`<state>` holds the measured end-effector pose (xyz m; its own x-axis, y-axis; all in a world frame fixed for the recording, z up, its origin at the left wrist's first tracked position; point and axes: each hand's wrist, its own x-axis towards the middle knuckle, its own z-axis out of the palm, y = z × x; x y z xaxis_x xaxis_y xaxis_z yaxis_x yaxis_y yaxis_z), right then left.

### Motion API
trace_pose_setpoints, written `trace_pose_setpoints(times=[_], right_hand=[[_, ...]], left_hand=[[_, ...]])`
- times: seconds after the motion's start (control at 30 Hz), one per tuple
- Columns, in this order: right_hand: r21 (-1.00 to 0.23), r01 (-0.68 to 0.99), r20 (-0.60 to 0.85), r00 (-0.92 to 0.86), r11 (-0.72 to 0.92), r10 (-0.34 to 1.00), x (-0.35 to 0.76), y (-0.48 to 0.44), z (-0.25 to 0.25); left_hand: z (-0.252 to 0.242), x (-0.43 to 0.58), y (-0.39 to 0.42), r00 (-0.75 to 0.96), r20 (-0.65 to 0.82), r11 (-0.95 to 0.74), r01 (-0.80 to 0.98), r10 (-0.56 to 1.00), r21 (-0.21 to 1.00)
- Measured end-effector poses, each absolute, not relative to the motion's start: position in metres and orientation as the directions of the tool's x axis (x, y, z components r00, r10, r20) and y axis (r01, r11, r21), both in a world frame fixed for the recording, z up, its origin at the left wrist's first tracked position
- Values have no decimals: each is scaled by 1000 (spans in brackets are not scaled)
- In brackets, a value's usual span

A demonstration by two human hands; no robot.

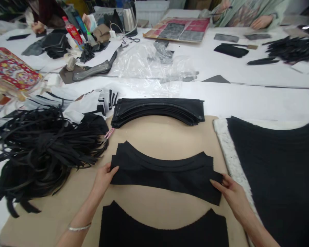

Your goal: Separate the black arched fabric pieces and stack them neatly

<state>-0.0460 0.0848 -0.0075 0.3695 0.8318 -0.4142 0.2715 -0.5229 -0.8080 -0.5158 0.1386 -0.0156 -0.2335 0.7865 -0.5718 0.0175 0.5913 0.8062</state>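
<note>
Between my two hands a curved black fabric piece is stretched out over the tan board. My left hand pinches its left end between thumb and fingers. At the opposite end, my right hand grips the right edge, thumb on top. The piece has a scooped upper edge and looks layered there. Closer to me lies another black fabric piece with a similar scooped edge, cut off by the frame's bottom. Beyond the held piece, a neat stack of black curved pieces rests at the board's far edge.
Black fabric strips heap up on the left, with pink-handled snips beside them. Large black fabric lies on a white pad at right. Across the table are clear plastic, a red bottle and two other people's hands.
</note>
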Motion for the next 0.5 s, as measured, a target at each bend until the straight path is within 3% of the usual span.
trace_pose_setpoints(times=[0.13, 0.27, 0.5], right_hand=[[-801, 300, -405, 366, -518, 838, -49, 89, -10], [-746, 444, -335, 394, -496, 856, -50, 79, -18], [-696, 551, -239, 426, -460, 873, -53, 76, -24]], left_hand=[[-25, -518, 141, -183, -570, 593, 110, 801, 798], [-24, -514, 141, -222, -503, 547, 242, 835, 801], [-25, -513, 143, -249, -487, 544, 288, 837, 788]])
